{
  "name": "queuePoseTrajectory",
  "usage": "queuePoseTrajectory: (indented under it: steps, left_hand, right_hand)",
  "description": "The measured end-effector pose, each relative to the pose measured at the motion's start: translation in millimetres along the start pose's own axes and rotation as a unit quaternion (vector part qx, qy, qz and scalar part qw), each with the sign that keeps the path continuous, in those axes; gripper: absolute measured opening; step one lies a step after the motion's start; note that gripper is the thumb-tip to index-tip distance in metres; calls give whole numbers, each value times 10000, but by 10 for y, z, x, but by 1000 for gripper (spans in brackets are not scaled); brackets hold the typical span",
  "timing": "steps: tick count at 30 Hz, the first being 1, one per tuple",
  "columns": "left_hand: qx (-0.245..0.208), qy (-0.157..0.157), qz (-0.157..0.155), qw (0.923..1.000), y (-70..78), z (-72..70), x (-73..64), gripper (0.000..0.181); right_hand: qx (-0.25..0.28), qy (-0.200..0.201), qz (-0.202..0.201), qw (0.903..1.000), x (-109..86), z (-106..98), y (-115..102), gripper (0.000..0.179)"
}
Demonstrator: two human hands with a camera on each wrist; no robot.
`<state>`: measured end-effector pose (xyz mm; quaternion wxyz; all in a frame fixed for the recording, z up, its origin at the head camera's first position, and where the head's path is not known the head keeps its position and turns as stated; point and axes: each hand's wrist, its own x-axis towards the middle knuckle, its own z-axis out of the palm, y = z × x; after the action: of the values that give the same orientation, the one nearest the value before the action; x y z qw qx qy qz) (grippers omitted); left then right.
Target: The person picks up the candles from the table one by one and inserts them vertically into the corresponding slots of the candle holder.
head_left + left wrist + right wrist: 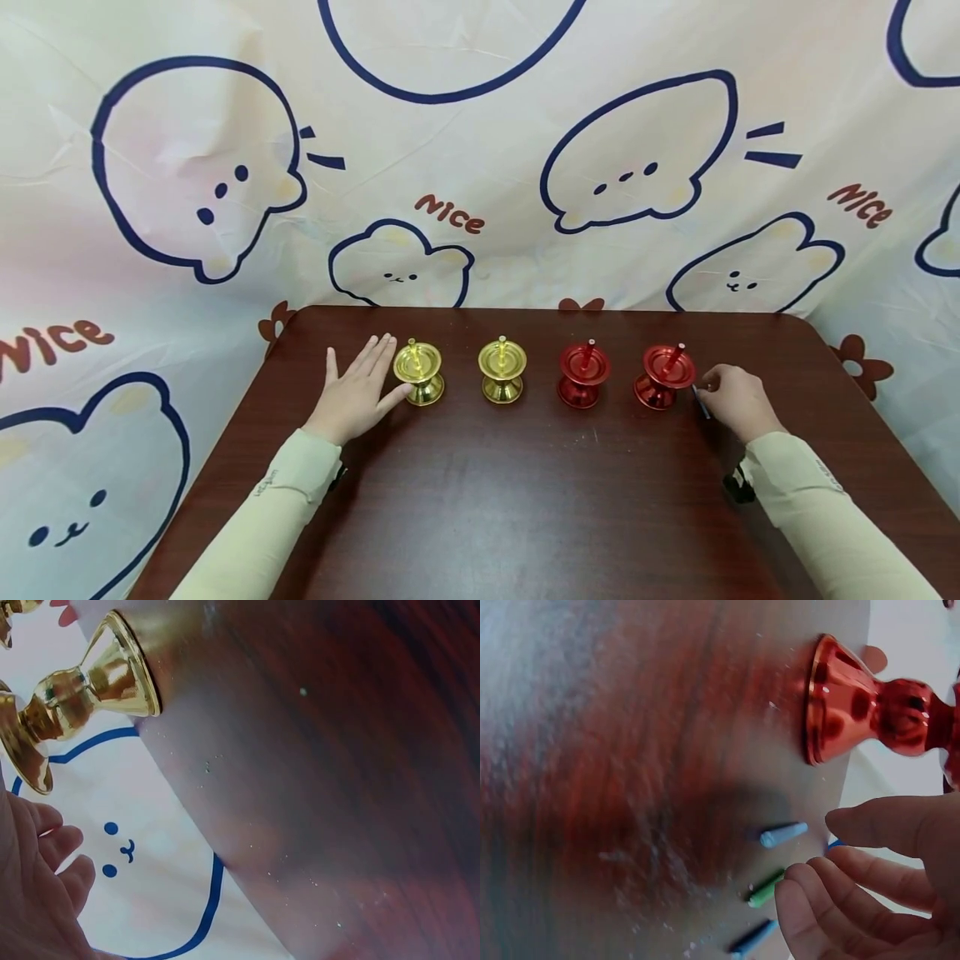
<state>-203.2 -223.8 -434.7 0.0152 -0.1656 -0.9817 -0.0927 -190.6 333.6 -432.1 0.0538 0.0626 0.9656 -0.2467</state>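
Note:
Two gold candle holders [417, 363] [502, 360] and two red ones [584, 367] [663, 372] stand in a row, each with a thin stick upright or slightly tilted in its dish. My left hand [360, 393] lies with fingers spread beside the leftmost gold holder, the thumb reaching its stem. To the right of the last red holder, my right hand [738, 400] has loosely bent fingers. Close to its fingertips, a light blue stick [784, 834] lies on the table. A green stick [766, 889] and a darker blue stick [753, 939] lie beside it, partly hidden by the fingers.
All of this stands on a dark reddish-brown table [495, 500], toward its far edge. A pale cloth backdrop [495, 150] printed with blue bear outlines hangs behind and around it. Small pale specks dot the tabletop.

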Motion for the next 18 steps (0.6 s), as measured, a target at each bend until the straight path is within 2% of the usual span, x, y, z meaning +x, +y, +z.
queuePoseTrajectory:
  steps: [5, 11, 18]
  left_hand:
    - [29, 0, 28, 10000, 17, 17, 13, 85]
    - [31, 27, 36, 10000, 21, 16, -4, 85]
    - [-11, -23, 18, 10000, 32, 5, -20, 83]
  right_hand:
    - [-177, 5, -39, 9998, 18, 64, -18, 26]
    - [-199, 26, 172, 9997, 41, 98, -52, 24]
    - [-159, -4, 341, 9993, 40, 91, -81, 14]
